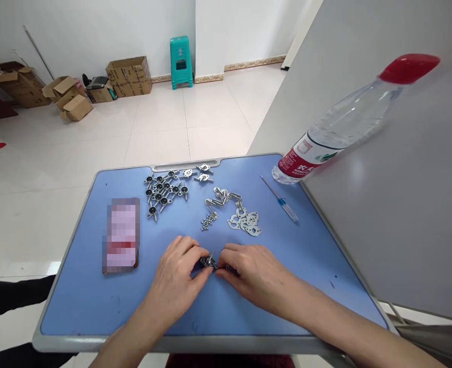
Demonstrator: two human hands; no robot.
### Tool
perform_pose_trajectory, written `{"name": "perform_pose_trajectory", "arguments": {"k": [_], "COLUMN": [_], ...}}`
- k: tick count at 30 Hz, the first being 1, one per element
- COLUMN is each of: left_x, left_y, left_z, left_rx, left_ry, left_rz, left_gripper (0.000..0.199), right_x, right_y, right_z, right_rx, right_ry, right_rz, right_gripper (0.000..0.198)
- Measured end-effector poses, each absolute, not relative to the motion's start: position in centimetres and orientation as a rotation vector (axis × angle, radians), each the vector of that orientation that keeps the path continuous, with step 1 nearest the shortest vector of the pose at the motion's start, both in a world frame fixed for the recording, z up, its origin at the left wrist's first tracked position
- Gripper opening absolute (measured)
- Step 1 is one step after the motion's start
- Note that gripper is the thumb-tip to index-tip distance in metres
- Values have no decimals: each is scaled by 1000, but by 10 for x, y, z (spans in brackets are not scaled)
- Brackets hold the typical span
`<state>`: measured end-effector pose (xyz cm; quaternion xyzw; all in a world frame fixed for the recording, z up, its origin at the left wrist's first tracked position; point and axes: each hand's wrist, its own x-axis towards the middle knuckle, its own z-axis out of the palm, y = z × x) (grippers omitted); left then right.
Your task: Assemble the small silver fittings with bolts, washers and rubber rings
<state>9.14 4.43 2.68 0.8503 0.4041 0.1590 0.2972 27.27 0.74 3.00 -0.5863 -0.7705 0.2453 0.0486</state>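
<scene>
My left hand is closed, thumb and forefinger pinching a small metal fitting with a thin shaft standing up from it. Close beside it, my right hand is closed too, its fingertips at the fitting's right side; what lies inside them is mostly hidden. Beyond the hands are several small screws, round-headed metal pins and flat oval plates with holes. Farther left lies a group of metal fittings with black round centres. Three fittings with plates on top sit near the far edge.
A blue table carries a phone at left, a screwdriver at right and a tall water bottle by the grey panel. Cardboard boxes and a green stool stand on the floor beyond.
</scene>
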Motion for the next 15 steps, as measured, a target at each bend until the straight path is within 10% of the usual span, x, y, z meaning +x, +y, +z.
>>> {"name": "perform_pose_trajectory", "arguments": {"k": [15], "left_x": [93], "left_y": [45], "left_z": [25], "left_rx": [2246], "left_ry": [1048], "left_rz": [426], "left_gripper": [10], "right_x": [273], "right_y": [9], "right_z": [29], "right_rx": [-1786], "right_ry": [-2322], "right_rz": [780], "right_gripper": [11]}}
